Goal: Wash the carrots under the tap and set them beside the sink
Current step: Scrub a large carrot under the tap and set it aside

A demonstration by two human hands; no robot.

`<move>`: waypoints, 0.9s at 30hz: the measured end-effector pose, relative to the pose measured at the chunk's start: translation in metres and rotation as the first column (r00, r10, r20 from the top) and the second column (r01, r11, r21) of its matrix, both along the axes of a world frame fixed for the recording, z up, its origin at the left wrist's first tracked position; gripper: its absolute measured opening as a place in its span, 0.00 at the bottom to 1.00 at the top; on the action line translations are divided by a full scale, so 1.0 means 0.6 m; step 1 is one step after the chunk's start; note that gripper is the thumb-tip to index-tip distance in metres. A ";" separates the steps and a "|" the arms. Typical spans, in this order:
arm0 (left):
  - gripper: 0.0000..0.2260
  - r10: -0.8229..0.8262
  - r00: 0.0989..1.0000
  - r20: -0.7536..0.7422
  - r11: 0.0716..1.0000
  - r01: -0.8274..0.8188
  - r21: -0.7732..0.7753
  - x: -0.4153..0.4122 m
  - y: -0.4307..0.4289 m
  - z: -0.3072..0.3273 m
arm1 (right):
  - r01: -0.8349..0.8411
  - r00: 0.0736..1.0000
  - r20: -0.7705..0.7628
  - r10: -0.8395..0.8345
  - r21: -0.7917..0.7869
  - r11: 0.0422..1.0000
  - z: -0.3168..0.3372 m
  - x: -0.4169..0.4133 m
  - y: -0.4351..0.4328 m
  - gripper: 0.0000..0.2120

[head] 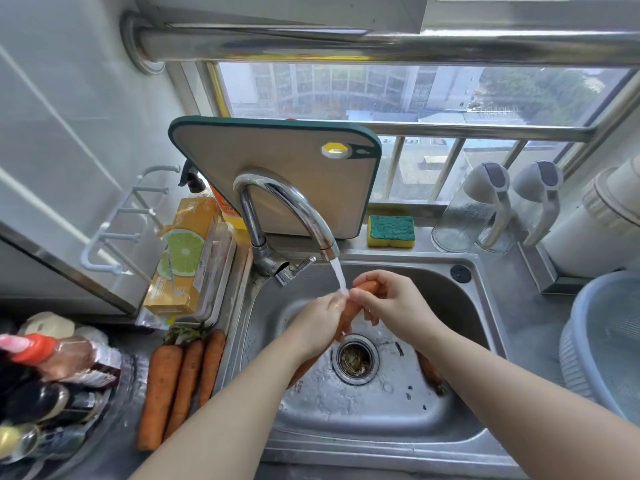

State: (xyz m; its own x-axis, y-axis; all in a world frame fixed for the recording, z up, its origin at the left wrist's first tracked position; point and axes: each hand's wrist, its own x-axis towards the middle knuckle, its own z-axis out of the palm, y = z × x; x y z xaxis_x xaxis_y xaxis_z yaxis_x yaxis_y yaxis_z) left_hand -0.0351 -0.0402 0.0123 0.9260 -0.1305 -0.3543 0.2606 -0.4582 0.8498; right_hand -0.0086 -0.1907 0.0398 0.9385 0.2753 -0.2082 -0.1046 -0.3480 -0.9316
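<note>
Over the middle of the sink [381,448], both hands hold one carrot [349,311] tilted under the water stream [339,275] that falls from the tap [287,202] at the sink's back left corner. The left hand [322,323] grips the carrot's lower part with curled fingers, and the right hand [391,303] closes round its upper end. Inside the sink, to the right of the drain strainer [355,358], another carrot [429,370] lies on the bottom, partly hidden by the right forearm. Three carrots [183,382] lie side by side on the counter [138,344] just left of the sink. A sponge [391,231] sits behind the sink, and a cutting board [287,174] leans there too.
</note>
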 end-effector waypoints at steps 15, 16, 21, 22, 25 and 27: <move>0.12 -0.015 0.999 -0.028 0.998 0.014 -0.053 -0.026 0.001 -0.008 | -0.082 0.993 -0.077 0.089 0.090 0.993 -0.008 -0.010 0.006 0.17; 0.12 -0.010 0.999 -0.032 0.998 0.008 -0.069 -0.029 -0.001 -0.008 | -0.101 0.994 -0.037 0.103 0.035 0.994 -0.008 -0.010 0.006 0.16; 0.07 0.035 0.999 -0.031 0.995 -0.038 -0.092 -0.035 -0.009 -0.006 | -0.001 0.987 0.157 0.020 -0.123 0.992 -0.019 -0.009 0.020 0.03; 0.07 0.046 0.999 -0.025 0.995 -0.048 -0.092 -0.033 -0.012 -0.003 | 0.044 0.982 0.190 -0.018 -0.132 0.990 -0.021 -0.008 0.026 0.03; 0.11 0.092 0.995 -0.033 0.991 -0.095 -0.097 -0.031 -0.017 0.002 | 0.100 0.984 0.158 -0.085 -0.090 0.991 -0.024 -0.008 0.037 0.05; 0.12 0.122 0.991 -0.059 0.986 -0.128 -0.110 -0.034 -0.015 -0.002 | -0.017 0.997 0.074 0.022 -0.066 0.998 -0.026 -0.011 0.037 0.13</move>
State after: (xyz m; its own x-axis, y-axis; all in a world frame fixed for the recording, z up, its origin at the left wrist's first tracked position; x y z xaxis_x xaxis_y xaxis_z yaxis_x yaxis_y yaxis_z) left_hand -0.0555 -0.0491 0.0114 0.9183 -0.0569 -0.3917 0.3548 -0.3204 0.8783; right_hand -0.0150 -0.1687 0.0243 0.9469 0.2815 -0.1557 -0.0281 -0.4099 -0.9117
